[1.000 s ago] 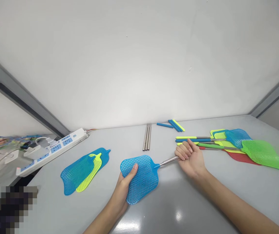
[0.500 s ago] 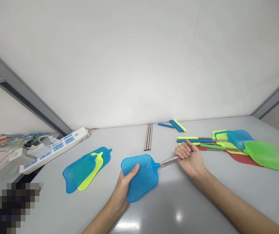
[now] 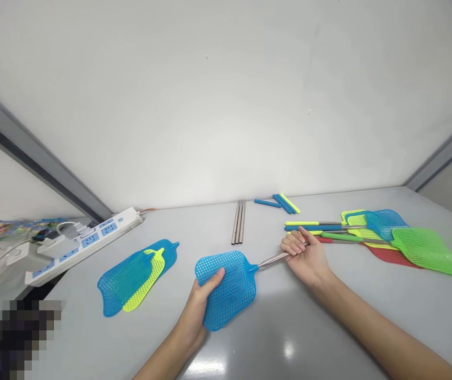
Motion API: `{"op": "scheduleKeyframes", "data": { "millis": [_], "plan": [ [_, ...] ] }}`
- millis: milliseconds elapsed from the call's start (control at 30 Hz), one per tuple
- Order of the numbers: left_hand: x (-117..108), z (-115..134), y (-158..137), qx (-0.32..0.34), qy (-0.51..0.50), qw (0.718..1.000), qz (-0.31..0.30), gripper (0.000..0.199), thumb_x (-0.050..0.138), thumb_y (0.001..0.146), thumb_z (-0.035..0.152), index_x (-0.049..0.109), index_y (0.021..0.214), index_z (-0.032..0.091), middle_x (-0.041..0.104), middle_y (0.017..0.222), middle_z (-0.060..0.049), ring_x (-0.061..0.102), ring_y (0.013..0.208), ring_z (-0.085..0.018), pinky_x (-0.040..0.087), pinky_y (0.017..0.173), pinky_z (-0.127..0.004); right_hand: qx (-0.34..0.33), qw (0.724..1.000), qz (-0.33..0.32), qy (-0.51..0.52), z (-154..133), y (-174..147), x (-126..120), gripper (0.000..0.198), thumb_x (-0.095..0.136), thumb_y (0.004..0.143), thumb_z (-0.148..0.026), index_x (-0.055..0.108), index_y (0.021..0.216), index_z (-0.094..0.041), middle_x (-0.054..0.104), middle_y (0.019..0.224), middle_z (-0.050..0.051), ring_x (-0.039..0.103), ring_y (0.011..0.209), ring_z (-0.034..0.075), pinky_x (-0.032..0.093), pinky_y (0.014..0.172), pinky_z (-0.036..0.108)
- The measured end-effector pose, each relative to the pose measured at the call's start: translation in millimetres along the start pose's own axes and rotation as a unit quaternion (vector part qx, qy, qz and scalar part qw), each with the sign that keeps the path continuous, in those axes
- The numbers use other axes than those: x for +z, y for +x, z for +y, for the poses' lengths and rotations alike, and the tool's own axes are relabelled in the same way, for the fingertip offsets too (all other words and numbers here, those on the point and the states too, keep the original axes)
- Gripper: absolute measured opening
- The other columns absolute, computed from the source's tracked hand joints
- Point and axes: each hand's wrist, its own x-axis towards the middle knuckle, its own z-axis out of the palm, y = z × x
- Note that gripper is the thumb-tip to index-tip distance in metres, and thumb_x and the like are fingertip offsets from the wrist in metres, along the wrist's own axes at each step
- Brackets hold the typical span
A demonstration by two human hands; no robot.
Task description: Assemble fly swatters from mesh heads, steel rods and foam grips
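A blue fly swatter head [image 3: 231, 290] with a square mesh is gripped at its left edge by my left hand [image 3: 198, 309], thumb on top and fingers underneath. From its neck a metal rod [image 3: 271, 260] runs right into my right hand [image 3: 307, 258], whose fingers are curled round it. To the left lie loose swatter heads, blue [image 3: 117, 287] and yellow [image 3: 144, 287], overlapping. Several metal rods [image 3: 238, 221] lie side by side behind. Blue and yellow handle grips [image 3: 285, 204] rest near the wall. Beyond my right hand, finished-looking swatters in blue, yellow, red and green [image 3: 427, 248] are piled.
A white power strip [image 3: 91, 240] with plugs and cables lies at the left edge of the grey table [image 3: 178, 219]. Past it are bagged colourful items [image 3: 8, 232]. A pale wall [image 3: 226, 105] stands at the back, with metal frame posts at both sides.
Both hands keep their hold on the swatter head and rod, nearly still. The camera view has shifted slightly, so the table items appear a little farther left.
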Motion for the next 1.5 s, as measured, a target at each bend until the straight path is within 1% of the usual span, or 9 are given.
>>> {"op": "scheduleKeyframes", "data": {
  "millis": [233, 433, 700, 833, 1067, 1233, 1333, 1500],
  "plan": [
    [1.1, -0.7, -1.1, -0.006, -0.019, 1.000, 0.004, 0.033, 0.061, 0.068, 0.026, 0.056, 0.098, 0.015, 0.063, 0.096, -0.010, 0.057, 0.090, -0.025, 0.048, 0.075, -0.035, 0.008, 1.000, 0.010, 0.014, -1.3, 1.6, -2.4, 0.032, 0.044, 0.076, -0.019, 0.021, 0.054, -0.019, 0.019, 0.044, -0.007, 0.025, 0.038, 0.007, 0.030, 0.038, 0.020],
    [4.5, -0.8, -3.1, -0.013, -0.029, 0.999, 0.021, 0.038, 0.060, 0.068, 0.023, 0.054, 0.104, 0.015, 0.063, 0.096, -0.009, 0.057, 0.091, -0.024, 0.047, 0.078, -0.034, 0.007, 1.000, 0.007, 0.014, -2.6, 4.0, -3.2, 0.032, 0.044, 0.076, -0.020, 0.021, 0.054, -0.019, 0.019, 0.044, -0.007, 0.026, 0.038, 0.007, 0.031, 0.038, 0.020],
    [-1.4, -5.0, -0.2, -0.021, -0.038, 0.999, -0.020, 0.038, 0.059, 0.069, 0.025, 0.054, 0.105, 0.015, 0.063, 0.098, -0.009, 0.056, 0.093, -0.024, 0.046, 0.079, -0.034, -0.003, 1.000, 0.008, -0.017, -2.8, 4.0, -4.0, 0.032, 0.044, 0.075, -0.015, 0.021, 0.053, -0.019, 0.023, 0.045, -0.007, 0.030, 0.038, 0.006, 0.033, 0.039, 0.019],
    [-0.9, -5.4, -0.1, -0.027, -0.045, 0.998, -0.018, 0.041, 0.059, 0.069, 0.026, 0.052, 0.108, 0.014, 0.062, 0.098, -0.010, 0.055, 0.094, -0.025, 0.046, 0.079, -0.035, -0.006, 0.999, 0.004, -0.032, -3.6, 4.2, -4.3, 0.031, 0.044, 0.074, -0.014, 0.021, 0.054, -0.019, 0.024, 0.045, -0.006, 0.031, 0.039, 0.006, 0.033, 0.040, 0.020],
    [-0.1, -5.4, -2.5, -0.034, -0.061, 0.997, -0.039, 0.041, 0.058, 0.070, 0.025, 0.052, 0.109, 0.014, 0.062, 0.098, -0.010, 0.056, 0.094, -0.024, 0.045, 0.081, -0.034, 0.001, 1.000, 0.010, 0.008, -4.4, 5.0, -5.3, 0.031, 0.045, 0.074, -0.017, 0.021, 0.055, -0.019, 0.024, 0.045, -0.006, 0.031, 0.040, 0.007, 0.034, 0.040, 0.021],
    [-1.6, -3.2, -2.3, -0.044, -0.081, 0.995, -0.035, 0.040, 0.057, 0.070, 0.026, 0.054, 0.108, 0.012, 0.063, 0.097, -0.011, 0.058, 0.090, -0.025, 0.044, 0.082, -0.035, -0.001, 1.000, 0.005, -0.008, -3.0, 4.9, -5.2, 0.030, 0.044, 0.075, -0.016, 0.021, 0.056, -0.019, 0.026, 0.047, -0.006, 0.033, 0.041, 0.007, 0.035, 0.041, 0.022],
    [-3.4, -2.5, -1.5, -0.039, -0.095, 0.994, -0.043, 0.038, 0.056, 0.071, 0.028, 0.055, 0.106, 0.011, 0.063, 0.097, -0.011, 0.057, 0.090, -0.025, 0.044, 0.082, -0.035, 0.004, 1.000, 0.001, -0.004, -2.5, 4.6, -5.6, 0.029, 0.044, 0.075, -0.016, 0.022, 0.056, -0.019, 0.026, 0.047, -0.006, 0.033, 0.042, 0.007, 0.035, 0.042, 0.022],
    [-4.9, -2.2, -1.3, -0.039, -0.113, 0.992, -0.046, 0.038, 0.054, 0.072, 0.029, 0.055, 0.106, 0.011, 0.063, 0.096, -0.011, 0.057, 0.091, -0.026, 0.043, 0.083, -0.036, 0.004, 0.999, -0.007, -0.036, -1.6, 3.5, -5.5, 0.027, 0.043, 0.077, -0.018, 0.024, 0.057, -0.019, 0.027, 0.049, -0.005, 0.035, 0.043, 0.008, 0.036, 0.044, 0.023]
  ]
}}
